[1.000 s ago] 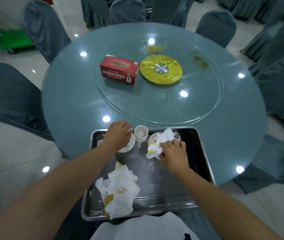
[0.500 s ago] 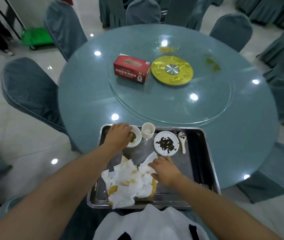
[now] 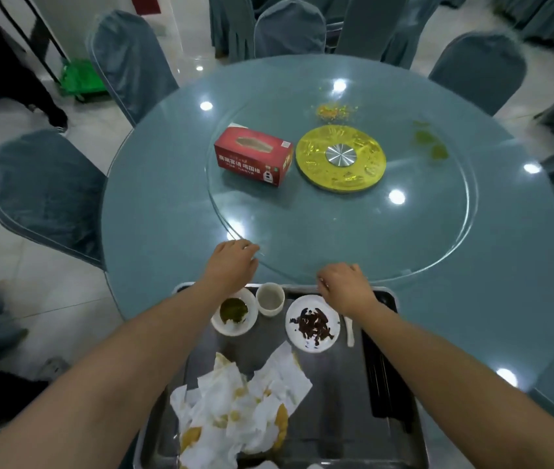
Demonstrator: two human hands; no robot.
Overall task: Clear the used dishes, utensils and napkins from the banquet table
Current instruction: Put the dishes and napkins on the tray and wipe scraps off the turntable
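both hands (image 3: 231, 265) (image 3: 345, 286) empty, grip loose – tissue box (image 3: 251, 157) and crumbs (image 3: 334, 111) beyond the tray (image 3: 336, 401).

Teal table (image 3: 153, 211), red tissue box (image 3: 253, 157), gold disc (image 3: 340, 159), yellow-stained white napkins (image 3: 235, 411)

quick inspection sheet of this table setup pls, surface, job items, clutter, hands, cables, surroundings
surface: round teal table with a glass turntable; yellow crumbs and green smears on the glass.
job's things: metal tray at the near edge holds a small bowl, cup, plate with dark scraps, white spoon, dark chopsticks, stained napkins.
clutter: red tissue box and gold disc on the turntable.
hands: left hand and right hand over the tray's far edge, holding nothing visible.
cables: nothing seen.
surroundings: covered chairs, green cart.
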